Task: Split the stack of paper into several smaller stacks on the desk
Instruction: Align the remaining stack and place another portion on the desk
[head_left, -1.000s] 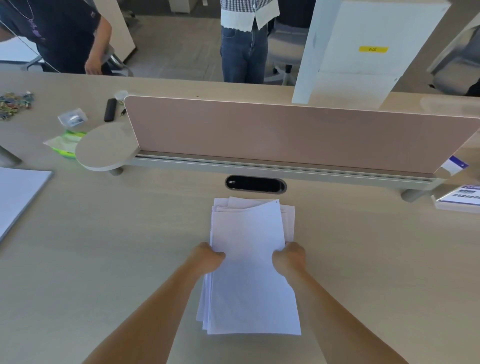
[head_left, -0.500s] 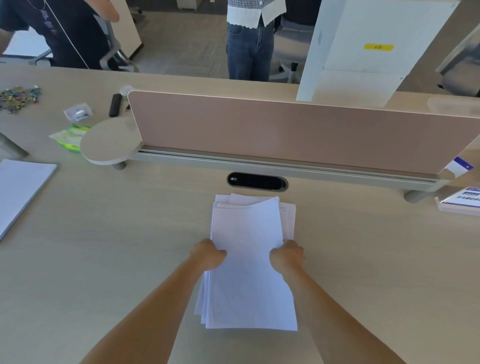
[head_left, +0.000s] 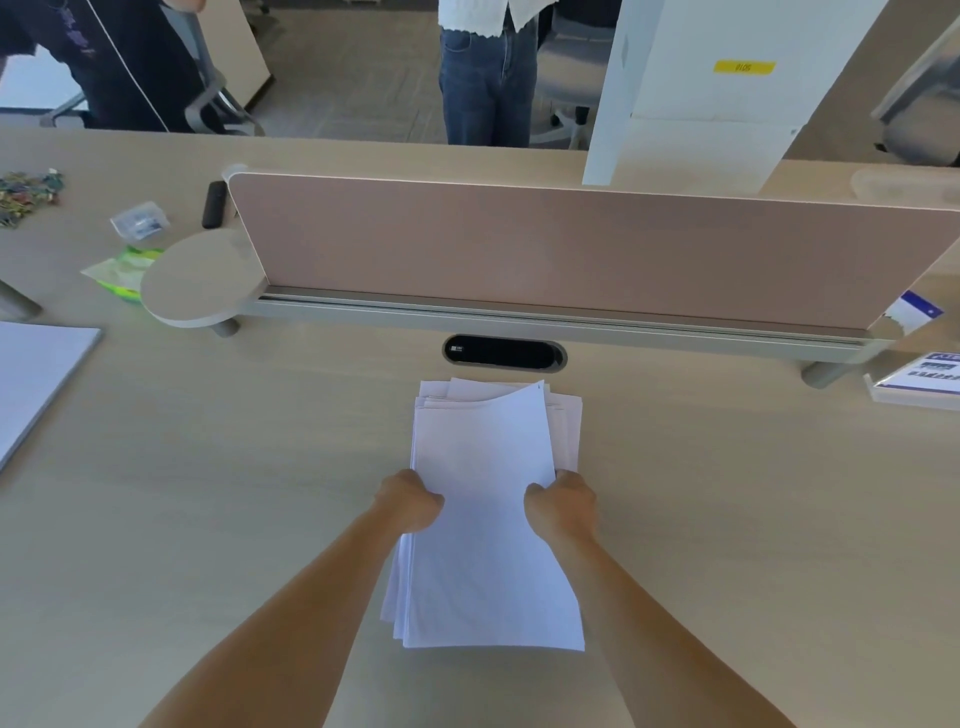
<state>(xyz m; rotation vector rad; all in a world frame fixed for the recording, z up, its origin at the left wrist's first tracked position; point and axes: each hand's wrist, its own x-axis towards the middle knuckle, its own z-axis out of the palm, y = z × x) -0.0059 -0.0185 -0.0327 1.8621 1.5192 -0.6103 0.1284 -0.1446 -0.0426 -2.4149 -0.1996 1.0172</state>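
White sheets form the stack of paper (head_left: 488, 545) near the desk's (head_left: 727, 519) middle, just short of the dark cable port (head_left: 504, 353). The left hand (head_left: 410, 501) and right hand (head_left: 561, 504) grip the top sheets' side edges, fingers curled closed.

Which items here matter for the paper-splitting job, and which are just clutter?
Job:
- paper stack, sheets fanned unevenly
- left hand, grip on stack's left edge
- right hand, grip on stack's right edge
- desk

Lying about:
- divider panel
- cable port
- green packet
- black marker
- paper clips pile
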